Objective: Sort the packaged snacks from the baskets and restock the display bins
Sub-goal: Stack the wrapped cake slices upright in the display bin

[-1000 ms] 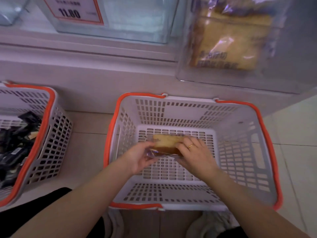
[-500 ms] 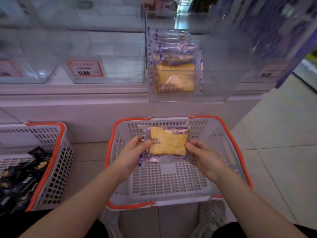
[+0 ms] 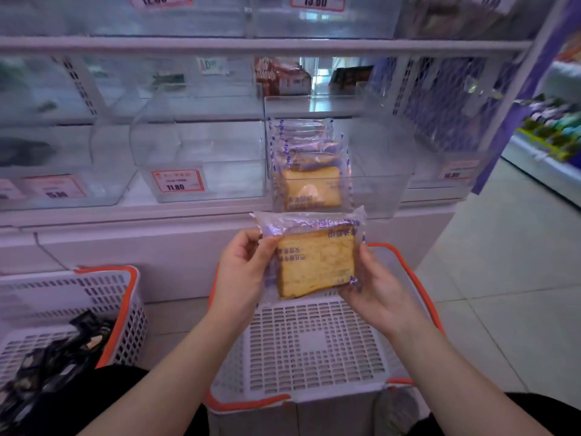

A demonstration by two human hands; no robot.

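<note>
While raised above the white basket (image 3: 314, 347) | cake packet (image 3: 311, 256) is being held by both grips: left hand (image 3: 243, 269), right hand (image 3: 374, 287) | just below stocked clear bin (image 3: 377, 184)

My snack pack (image 3: 314, 259): yellow cake, clear wrapper, purple print. Baskets (image 3: 314, 344): white lattice, orange rims. Price tags (image 3: 177, 180): orange-bordered.
</note>
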